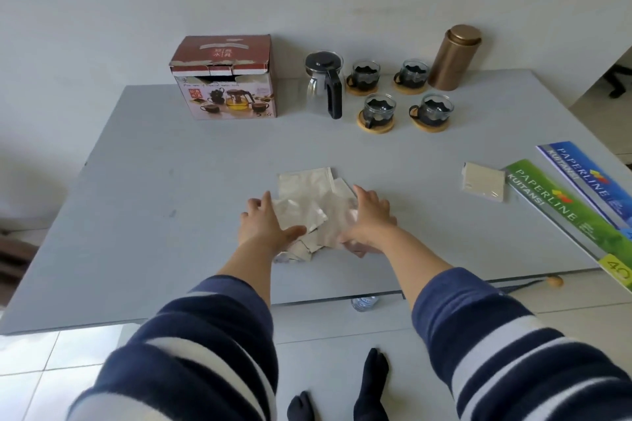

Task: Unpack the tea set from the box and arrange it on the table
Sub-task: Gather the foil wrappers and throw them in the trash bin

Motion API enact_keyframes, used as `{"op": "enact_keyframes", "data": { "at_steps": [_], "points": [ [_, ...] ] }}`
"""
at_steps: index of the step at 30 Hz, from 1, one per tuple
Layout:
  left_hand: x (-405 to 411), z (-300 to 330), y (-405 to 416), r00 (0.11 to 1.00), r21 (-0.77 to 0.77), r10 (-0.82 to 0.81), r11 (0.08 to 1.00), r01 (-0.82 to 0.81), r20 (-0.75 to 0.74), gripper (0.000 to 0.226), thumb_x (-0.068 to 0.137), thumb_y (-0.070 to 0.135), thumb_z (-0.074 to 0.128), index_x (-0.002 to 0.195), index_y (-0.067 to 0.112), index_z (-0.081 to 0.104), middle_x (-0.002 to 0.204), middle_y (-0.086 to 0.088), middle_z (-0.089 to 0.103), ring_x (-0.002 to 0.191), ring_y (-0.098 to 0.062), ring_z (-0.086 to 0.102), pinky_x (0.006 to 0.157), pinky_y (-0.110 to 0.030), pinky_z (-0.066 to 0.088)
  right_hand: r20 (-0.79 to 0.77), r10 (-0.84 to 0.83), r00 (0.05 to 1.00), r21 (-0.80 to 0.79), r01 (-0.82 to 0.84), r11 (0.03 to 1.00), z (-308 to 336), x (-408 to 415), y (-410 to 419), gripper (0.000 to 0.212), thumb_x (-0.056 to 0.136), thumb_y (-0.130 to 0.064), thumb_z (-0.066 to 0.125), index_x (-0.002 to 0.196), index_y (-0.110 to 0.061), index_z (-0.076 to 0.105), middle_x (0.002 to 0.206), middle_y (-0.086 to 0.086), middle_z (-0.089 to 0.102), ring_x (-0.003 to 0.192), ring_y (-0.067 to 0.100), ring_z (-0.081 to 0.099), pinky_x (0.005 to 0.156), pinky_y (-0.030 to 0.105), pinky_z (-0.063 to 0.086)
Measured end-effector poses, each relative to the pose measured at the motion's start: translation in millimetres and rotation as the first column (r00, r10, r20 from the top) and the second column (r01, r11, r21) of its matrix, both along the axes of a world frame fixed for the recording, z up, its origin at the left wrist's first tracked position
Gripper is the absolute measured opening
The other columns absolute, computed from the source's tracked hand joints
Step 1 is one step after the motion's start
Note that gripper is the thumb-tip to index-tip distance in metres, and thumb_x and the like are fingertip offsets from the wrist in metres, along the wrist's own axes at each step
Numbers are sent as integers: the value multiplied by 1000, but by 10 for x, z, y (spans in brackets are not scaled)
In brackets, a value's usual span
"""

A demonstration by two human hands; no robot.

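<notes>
The red tea-set box (225, 79) stands at the back left of the grey table (154, 181), its top flaps torn. Right of it stand a glass teapot with a black handle (323, 85) and several glass cups on round wooden coasters (378, 111). A pile of pale wrapping sheets (307, 196) lies at the table's middle. My left hand (265, 220) presses flat on the pile's left side. My right hand (369, 220) rests on its right side, fingers spread, thumb curled at the near edge of the sheets.
A copper tin (455, 58) stands at the back right by the wall. A beige pad (484, 181) and two long Paperline booklets (561, 212) lie along the right edge. A water bottle (364, 302) and my dark socks show on the tiled floor.
</notes>
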State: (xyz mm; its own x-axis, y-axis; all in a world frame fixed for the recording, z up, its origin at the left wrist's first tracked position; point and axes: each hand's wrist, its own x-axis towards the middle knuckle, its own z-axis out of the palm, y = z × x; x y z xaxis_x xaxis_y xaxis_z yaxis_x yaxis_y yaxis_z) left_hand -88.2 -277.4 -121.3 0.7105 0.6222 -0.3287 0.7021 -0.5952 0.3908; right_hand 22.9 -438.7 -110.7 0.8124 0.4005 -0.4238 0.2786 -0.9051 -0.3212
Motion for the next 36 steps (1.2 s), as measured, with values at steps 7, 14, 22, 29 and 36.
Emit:
{"op": "enact_keyframes", "data": {
  "at_steps": [7, 14, 22, 29, 36],
  "points": [
    [129, 4, 121, 1000, -145, 5, 989, -7, -15, 107, 64, 49, 81, 149, 17, 23, 145, -4, 41, 131, -27, 42, 102, -39, 41, -171, -111, 979, 48, 121, 992, -28, 65, 236, 102, 60, -35, 87, 141, -15, 28, 137, 5, 44, 130, 26, 42, 100, 38, 44],
    [240, 49, 150, 999, -107, -39, 994, 36, -30, 105, 59, 50, 85, 144, 21, 30, 135, -5, 39, 123, -30, 46, 96, -39, 43, -209, -147, 967, 279, 203, 938, 61, 107, 474, 54, 83, -27, 59, 131, -15, 38, 120, 6, 53, 104, 27, 54, 81, 31, 43],
    [241, -11, 191, 999, -139, -40, 990, 37, -23, 107, 58, 50, 86, 144, 22, 28, 140, 1, 38, 123, -28, 48, 93, -41, 46, -185, -276, 943, 266, 318, 910, 29, 254, 712, 55, 92, -52, 39, 133, -16, 44, 131, 9, 57, 118, 33, 54, 92, 39, 43],
    [358, 226, 103, 986, -154, 54, 985, -78, -156, 96, 58, 44, 89, 129, 7, 35, 122, -8, 54, 112, -29, 57, 74, -33, 43, -159, -263, 952, 456, 307, 835, -109, 192, 599, 24, 94, -26, 42, 107, -14, 59, 105, 8, 66, 99, 33, 59, 79, 34, 44],
    [263, 227, -15, 977, -197, 19, 979, -61, -211, 59, 73, 37, 81, 115, 7, 55, 99, -5, 61, 96, -23, 63, 79, -31, 52, -277, -344, 897, 623, 440, 647, -200, 5, 459, 15, 94, -24, 46, 95, -13, 57, 83, -2, 56, 82, 23, 52, 75, 33, 44]
  ]
}}
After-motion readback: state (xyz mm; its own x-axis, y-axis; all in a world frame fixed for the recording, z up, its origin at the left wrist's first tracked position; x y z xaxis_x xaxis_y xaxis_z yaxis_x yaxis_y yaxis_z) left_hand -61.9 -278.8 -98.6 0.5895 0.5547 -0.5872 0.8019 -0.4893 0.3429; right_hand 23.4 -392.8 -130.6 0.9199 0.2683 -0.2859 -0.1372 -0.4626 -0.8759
